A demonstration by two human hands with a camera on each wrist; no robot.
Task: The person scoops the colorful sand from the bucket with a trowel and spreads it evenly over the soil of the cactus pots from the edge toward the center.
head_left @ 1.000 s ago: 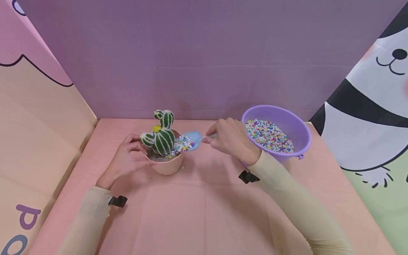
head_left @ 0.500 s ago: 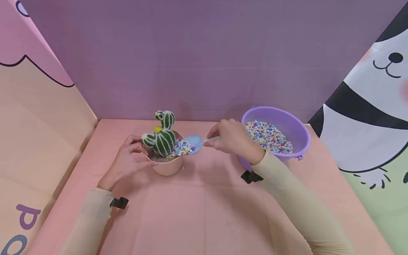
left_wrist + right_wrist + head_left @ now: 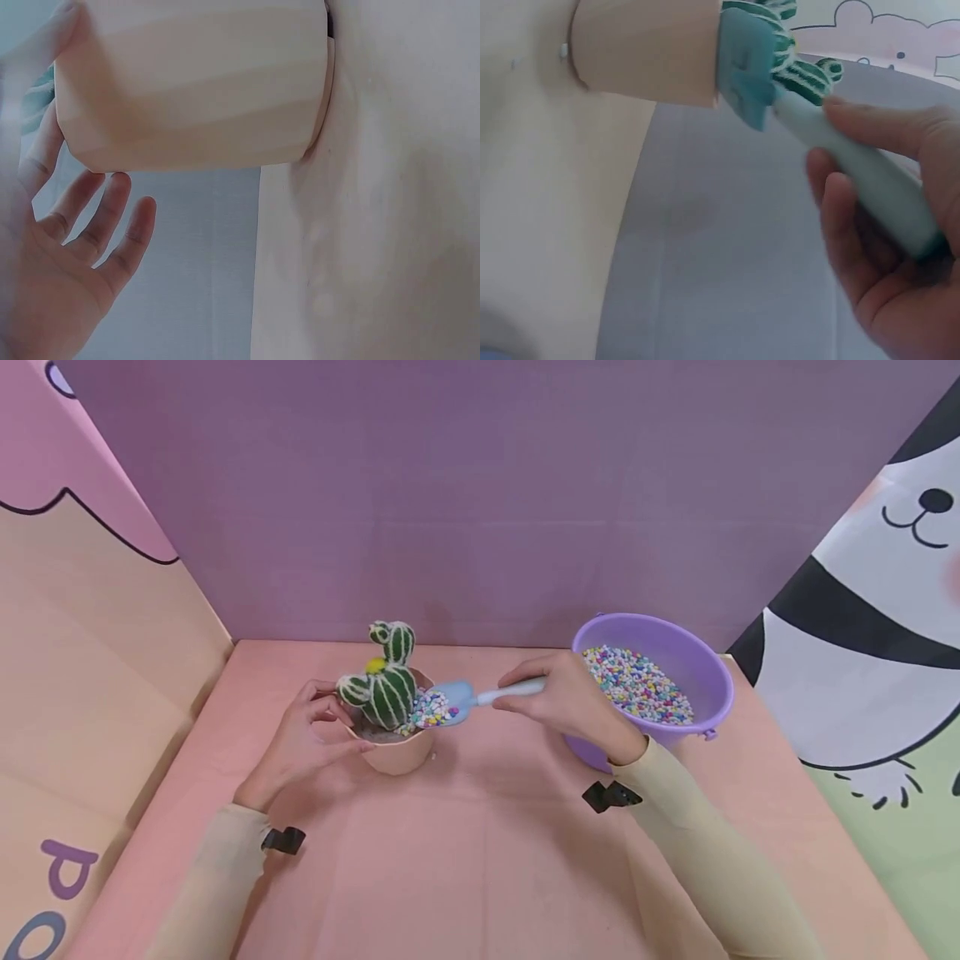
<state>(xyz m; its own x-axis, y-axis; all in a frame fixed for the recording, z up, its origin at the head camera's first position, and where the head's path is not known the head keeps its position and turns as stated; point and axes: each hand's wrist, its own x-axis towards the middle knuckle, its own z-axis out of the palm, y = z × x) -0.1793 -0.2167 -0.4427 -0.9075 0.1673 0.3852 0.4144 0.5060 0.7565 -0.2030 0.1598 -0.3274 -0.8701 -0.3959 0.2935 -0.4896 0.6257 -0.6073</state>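
In the head view a potted cactus (image 3: pixel 392 695), green with white stripes and a yellow flower, stands in a peach flowerpot (image 3: pixel 397 756). My left hand (image 3: pixel 300 739) holds the pot's left side, thumb in front and fingers at the rim; in the left wrist view several fingertips (image 3: pixel 139 232) stick out past the pot. My right hand (image 3: pixel 566 697) grips the pale handle of a small blue shovel (image 3: pixel 463 695). Its blade lies over the pot's right rim, bearing colourful pebbles (image 3: pixel 433 710) beside the cactus. In the right wrist view the blade's underside (image 3: pixel 744 71) touches or nearly touches the rim.
A purple bucket (image 3: pixel 708 689) of colourful pebbles (image 3: pixel 637 685) stands right of the pot, behind my right hand. A stray white pebble (image 3: pixel 564 51) lies by the pot's base. A purple wall (image 3: pixel 487 527) closes off the back of the pink table (image 3: pixel 450 868).
My right hand has slid right and slightly nearer along the shovel, so more handle shows. The blade stays over the pot's rim with its pebbles. My left hand keeps its place on the pot.
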